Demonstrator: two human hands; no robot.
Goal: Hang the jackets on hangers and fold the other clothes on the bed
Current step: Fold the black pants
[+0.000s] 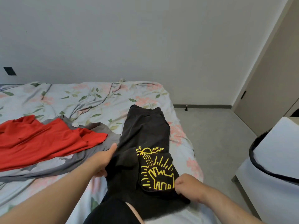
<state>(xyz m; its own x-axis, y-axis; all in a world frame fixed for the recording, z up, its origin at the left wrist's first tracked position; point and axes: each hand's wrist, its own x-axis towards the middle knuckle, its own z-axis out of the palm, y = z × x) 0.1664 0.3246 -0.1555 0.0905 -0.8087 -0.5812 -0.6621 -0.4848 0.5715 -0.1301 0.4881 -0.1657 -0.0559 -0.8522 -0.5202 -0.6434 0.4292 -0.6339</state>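
Progress: early, by my reading. Black trousers (145, 131) lie lengthwise along the right side of the bed (97, 97), with one part doubled back so the yellow print (157, 173) faces up; fold begun, not finished.
Left to do: red garment (48, 141) lies spread and unfolded over a grey garment (100, 126), just left of the trousers. No hanger or finished pile in view.
Left hand (103, 160): grips the left edge of the doubled fabric, thumb out on top, fingers tucked beneath and hidden.
Right hand (187, 185): knuckles up, fingers bent, pinching the right edge just beside the print.
Trousers' lie: waistband toward the far wall; whether the near end overhangs the bed, cannot tell.
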